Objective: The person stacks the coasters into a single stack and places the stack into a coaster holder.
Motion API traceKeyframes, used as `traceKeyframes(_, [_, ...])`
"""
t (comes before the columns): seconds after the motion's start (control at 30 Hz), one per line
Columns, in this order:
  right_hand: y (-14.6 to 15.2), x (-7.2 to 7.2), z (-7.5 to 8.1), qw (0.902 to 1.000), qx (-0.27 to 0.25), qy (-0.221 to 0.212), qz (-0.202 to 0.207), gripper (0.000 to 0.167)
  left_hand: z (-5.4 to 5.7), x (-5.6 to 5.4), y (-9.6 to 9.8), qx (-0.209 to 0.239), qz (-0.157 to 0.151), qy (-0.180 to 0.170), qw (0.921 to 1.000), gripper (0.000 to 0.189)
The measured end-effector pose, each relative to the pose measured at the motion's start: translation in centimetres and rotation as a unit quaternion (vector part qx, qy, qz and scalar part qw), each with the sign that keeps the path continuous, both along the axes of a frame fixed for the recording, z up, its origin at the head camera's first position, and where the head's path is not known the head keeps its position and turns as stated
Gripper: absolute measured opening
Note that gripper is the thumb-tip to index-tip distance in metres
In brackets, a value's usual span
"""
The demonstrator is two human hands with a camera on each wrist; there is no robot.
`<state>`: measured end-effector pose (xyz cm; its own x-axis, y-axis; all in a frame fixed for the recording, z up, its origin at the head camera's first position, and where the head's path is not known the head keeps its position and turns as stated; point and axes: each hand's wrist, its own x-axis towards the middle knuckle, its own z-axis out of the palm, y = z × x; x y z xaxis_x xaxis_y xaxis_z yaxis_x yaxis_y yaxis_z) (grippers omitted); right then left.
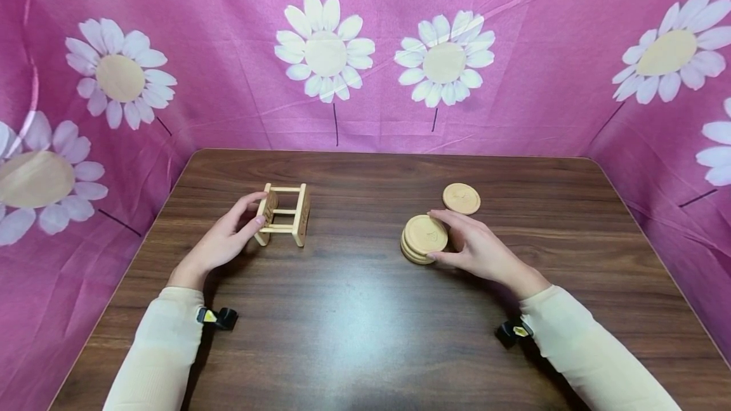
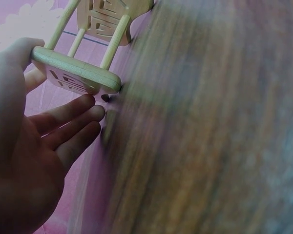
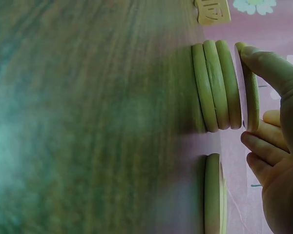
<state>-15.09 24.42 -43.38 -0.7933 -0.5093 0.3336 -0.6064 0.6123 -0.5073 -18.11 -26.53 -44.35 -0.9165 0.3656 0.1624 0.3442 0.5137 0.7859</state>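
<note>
A small wooden coaster holder (image 1: 301, 214) with openwork side panels and round rods stands at the left of the table. My left hand (image 1: 225, 236) pinches its left panel between thumb and forefinger; the other fingers (image 2: 71, 131) extend beneath that panel in the left wrist view. On the right, my right hand (image 1: 482, 249) holds a round wooden coaster (image 1: 426, 234) by its rim. In the right wrist view, a narrow gap separates this held coaster (image 3: 251, 92) from a stack of three coasters (image 3: 216, 85) on the table.
Another round coaster (image 1: 461, 198) lies flat behind the right hand, farther back on the table. The brown wood-grain table (image 1: 354, 309) meets a pink cloth (image 1: 388, 125) with large white daisies at its back and sides. Each wrist wears a black camera (image 1: 225, 318).
</note>
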Motion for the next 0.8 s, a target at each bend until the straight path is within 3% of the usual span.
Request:
traceKeyframes(0.43, [-0.31, 0.02, -0.43, 0.9989, 0.028, 0.037, -0.001, 0.076, -0.02, 0.02, -0.07, -0.004, 0.002, -0.002, 1.0, 0.05])
traceKeyframes(0.8, [-0.21, 0.26, -0.35, 0.9994, 0.024, 0.025, -0.003, 0.078, -0.04, 0.02, 0.0, -0.001, 0.0, -0.001, 1.0, 0.05])
